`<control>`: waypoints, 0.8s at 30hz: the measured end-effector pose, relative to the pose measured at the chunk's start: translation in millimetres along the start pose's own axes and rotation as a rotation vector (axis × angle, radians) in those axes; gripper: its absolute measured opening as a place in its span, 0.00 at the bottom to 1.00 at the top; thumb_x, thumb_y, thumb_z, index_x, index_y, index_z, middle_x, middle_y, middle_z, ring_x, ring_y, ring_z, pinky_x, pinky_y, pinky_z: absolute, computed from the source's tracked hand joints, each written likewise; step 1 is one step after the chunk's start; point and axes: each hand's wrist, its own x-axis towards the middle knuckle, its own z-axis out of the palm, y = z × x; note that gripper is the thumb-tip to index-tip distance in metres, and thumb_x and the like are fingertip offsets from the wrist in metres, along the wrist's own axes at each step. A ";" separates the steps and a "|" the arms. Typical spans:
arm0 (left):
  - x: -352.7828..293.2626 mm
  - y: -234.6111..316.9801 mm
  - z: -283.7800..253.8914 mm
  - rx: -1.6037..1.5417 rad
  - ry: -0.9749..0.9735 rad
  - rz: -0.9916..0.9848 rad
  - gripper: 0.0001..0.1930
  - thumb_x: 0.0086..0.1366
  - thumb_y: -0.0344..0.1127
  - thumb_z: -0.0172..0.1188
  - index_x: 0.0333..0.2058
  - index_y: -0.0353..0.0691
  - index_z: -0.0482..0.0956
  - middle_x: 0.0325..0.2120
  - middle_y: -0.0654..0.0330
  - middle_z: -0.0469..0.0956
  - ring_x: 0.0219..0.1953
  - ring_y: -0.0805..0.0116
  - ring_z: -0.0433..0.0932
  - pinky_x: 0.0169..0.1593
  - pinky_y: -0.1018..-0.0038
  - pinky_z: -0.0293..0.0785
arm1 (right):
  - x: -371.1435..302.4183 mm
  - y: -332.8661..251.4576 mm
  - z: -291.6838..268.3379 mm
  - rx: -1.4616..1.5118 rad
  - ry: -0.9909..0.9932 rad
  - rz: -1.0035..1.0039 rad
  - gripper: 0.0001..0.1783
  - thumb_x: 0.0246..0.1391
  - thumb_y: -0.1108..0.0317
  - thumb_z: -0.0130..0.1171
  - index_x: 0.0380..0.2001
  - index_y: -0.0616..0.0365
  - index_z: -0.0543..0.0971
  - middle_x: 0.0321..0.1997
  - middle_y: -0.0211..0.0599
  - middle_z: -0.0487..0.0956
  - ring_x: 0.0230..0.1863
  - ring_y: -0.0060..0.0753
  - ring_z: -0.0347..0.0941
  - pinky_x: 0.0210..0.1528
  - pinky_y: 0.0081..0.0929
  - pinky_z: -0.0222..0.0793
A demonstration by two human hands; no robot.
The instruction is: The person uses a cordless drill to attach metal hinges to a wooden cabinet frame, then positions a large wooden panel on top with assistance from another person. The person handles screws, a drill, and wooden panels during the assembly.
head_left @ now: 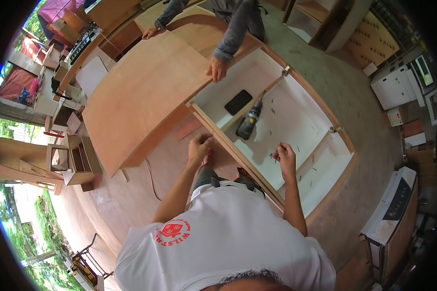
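A wooden cabinet (342, 130) with a white interior lies open side up in front of me. My right hand (285, 157) is inside it, fingers pinched together just above the white panel. Small dark screws (273, 111) lie scattered there, and whether one is in the pinch is too small to tell. My left hand (199, 147) hovers beside the cabinet's near left edge, its fingers curled closed; anything inside them is hidden. A cordless drill (249, 121) rests in the cabinet across a wooden divider, and a black phone (238, 102) lies close to it.
Across from me, a co-worker in grey sleeves (226, 46) has both hands on a large plywood panel (145, 89) left of the cabinet. Metal hinges (286, 71) sit on the cabinet's far right edge. A cord (152, 182) runs over the floor. A long box (391, 218) stands at right.
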 end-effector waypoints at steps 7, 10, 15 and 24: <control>110.6 15.9 3.7 -0.028 -0.223 -0.055 0.11 0.66 0.32 0.63 0.43 0.32 0.81 0.32 0.61 0.82 0.33 0.73 0.79 0.40 0.77 0.76 | 2.4 17.4 60.3 0.142 0.218 0.084 0.13 0.68 0.66 0.55 0.49 0.62 0.75 0.34 0.31 0.76 0.32 0.21 0.73 0.37 0.25 0.75; 159.5 31.0 16.9 -0.071 -0.336 -0.090 0.10 0.66 0.31 0.63 0.43 0.32 0.81 0.33 0.61 0.81 0.33 0.73 0.78 0.40 0.76 0.76 | -9.0 21.6 75.9 0.163 0.307 0.079 0.14 0.68 0.67 0.55 0.51 0.64 0.75 0.37 0.33 0.76 0.33 0.22 0.73 0.38 0.25 0.75; 202.2 36.1 39.7 -0.093 -0.442 -0.112 0.08 0.67 0.30 0.62 0.42 0.31 0.81 0.33 0.61 0.80 0.32 0.74 0.77 0.40 0.77 0.76 | -34.1 33.0 80.7 0.195 0.541 0.061 0.15 0.67 0.69 0.56 0.52 0.67 0.76 0.37 0.34 0.77 0.34 0.22 0.75 0.40 0.23 0.78; 263.0 43.8 117.3 -0.153 -0.521 -0.205 0.06 0.67 0.29 0.59 0.39 0.33 0.78 0.31 0.61 0.77 0.30 0.76 0.75 0.33 0.81 0.72 | -28.7 42.2 -28.5 0.392 0.877 -0.025 0.14 0.63 0.73 0.59 0.50 0.68 0.78 0.36 0.33 0.76 0.29 0.19 0.70 0.35 0.20 0.74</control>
